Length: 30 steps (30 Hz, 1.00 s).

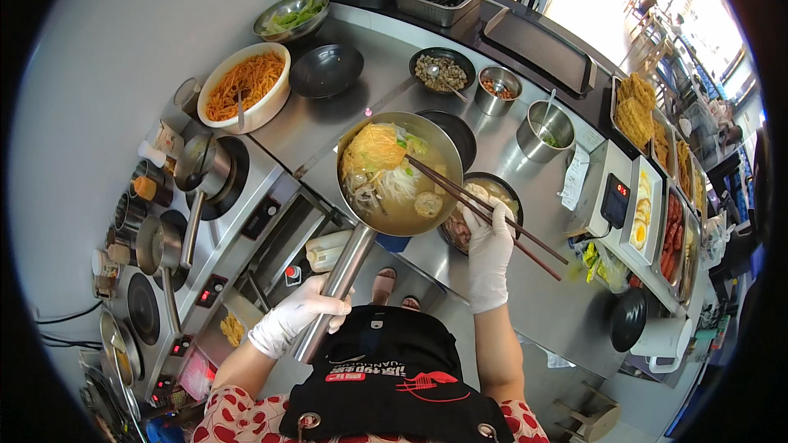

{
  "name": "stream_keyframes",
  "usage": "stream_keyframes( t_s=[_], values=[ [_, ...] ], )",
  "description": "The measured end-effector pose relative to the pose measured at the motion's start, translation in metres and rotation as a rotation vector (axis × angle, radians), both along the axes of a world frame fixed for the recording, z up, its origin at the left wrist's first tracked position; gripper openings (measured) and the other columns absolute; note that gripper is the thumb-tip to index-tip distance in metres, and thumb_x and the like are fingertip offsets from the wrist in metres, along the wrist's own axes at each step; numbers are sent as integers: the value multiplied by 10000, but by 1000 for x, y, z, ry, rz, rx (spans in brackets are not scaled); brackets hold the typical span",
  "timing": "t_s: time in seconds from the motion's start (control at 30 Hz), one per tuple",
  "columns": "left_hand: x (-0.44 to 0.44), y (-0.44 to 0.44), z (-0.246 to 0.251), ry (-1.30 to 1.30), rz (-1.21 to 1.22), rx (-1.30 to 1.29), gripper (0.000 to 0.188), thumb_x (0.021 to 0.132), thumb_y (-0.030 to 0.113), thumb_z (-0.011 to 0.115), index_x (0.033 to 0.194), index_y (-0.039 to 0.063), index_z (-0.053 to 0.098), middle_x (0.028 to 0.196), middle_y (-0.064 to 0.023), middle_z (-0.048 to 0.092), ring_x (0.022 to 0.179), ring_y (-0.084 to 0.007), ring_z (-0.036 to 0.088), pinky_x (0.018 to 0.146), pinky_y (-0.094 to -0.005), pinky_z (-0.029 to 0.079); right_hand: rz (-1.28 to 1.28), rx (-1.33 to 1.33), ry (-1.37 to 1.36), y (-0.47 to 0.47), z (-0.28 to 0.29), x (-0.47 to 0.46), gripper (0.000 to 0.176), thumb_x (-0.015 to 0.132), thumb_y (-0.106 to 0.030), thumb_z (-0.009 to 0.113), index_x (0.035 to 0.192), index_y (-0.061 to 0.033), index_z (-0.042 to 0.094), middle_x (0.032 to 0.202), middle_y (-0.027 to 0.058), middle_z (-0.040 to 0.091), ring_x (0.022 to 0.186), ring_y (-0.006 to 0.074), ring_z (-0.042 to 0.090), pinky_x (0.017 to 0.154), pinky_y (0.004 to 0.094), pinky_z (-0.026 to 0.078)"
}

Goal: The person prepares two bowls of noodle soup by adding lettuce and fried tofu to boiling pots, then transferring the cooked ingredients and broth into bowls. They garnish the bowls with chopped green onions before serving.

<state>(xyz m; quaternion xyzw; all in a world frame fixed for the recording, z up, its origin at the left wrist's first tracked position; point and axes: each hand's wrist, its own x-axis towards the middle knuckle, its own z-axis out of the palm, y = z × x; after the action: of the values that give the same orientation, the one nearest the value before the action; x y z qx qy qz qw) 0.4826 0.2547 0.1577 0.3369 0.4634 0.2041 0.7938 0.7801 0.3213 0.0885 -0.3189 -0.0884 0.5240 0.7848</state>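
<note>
My gloved left hand [311, 307] grips the thick metal handle of a saucepan [351, 258]. Broth, pale noodles [394, 184], a golden fried egg [372, 147], green leaves and a round slice fill the pan, which is held above the steel counter [381, 67]. In my gloved right hand [489, 249] is a pair of dark chopsticks [458, 191], their tips inside the pan near the egg. Just beyond that hand, partly hidden by it and the pan, a black bowl [519, 197] holds soup, dumpling-like pieces and pinkish meat. Another black bowl [465, 135] sits partly behind the pan.
Left stand induction cookers [231, 252] with two small saucepans [200, 169]. A white tub of orange shreds [249, 83] and an empty black bowl [326, 71] lie beyond. Steel pots [545, 129] line the back. A scale [606, 197] and food trays [674, 234] are right.
</note>
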Motion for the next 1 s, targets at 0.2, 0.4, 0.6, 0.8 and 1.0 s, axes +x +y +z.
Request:
stream_keyframes(
  t_s=[0.2, 0.4, 0.6, 0.8, 1.0],
  values=[
    [-8, 55, 9, 49, -30, -13, 401, 757, 132, 679, 1066, -40, 489, 725, -65, 542, 557, -145, 532, 531, -284, 458, -42, -17, 37, 31, -10, 7, 234, 981, -203, 553, 1047, 20, 578, 1100, 201, 642, 1053, 322, 631, 924, 438, 551],
    [-18, 110, 14, 93, -46, -3, 393, 745, 144, 696, 1032, -30, 492, 717, -68, 537, 560, -153, 542, 538, -292, 455, -88, -22, -3, 52, -1, 17, 233, 990, -198, 534, 1067, 20, 567, 1094, 203, 635, 1030, 320, 633, 883, 425, 564],
    [-31, 155, 20, 165, -63, 27, 309, 755, 96, 672, 993, -13, 506, 674, -54, 541, 531, -141, 543, 514, -266, 449, -166, -80, -13, 59, 15, 28, 236, 994, -224, 534, 1072, -2, 558, 1098, 194, 627, 1041, 308, 631, 935, 429, 538],
    [-36, 191, 26, 277, -137, 62, 366, 714, 95, 694, 1013, -15, 513, 706, -60, 551, 519, -153, 526, 509, -296, 446, -248, -83, 20, 51, 24, 46, 245, 996, -221, 531, 1076, 9, 559, 1100, 206, 633, 1039, 313, 642, 928, 419, 557],
    [-35, 212, 30, 333, -178, 119, 340, 719, 109, 701, 978, -15, 518, 708, -58, 554, 533, -150, 536, 519, -295, 453, -310, -104, 9, 36, 12, 64, 249, 994, -229, 535, 1079, 3, 560, 1095, 206, 637, 1020, 296, 654, 889, 390, 580]
  ],
)
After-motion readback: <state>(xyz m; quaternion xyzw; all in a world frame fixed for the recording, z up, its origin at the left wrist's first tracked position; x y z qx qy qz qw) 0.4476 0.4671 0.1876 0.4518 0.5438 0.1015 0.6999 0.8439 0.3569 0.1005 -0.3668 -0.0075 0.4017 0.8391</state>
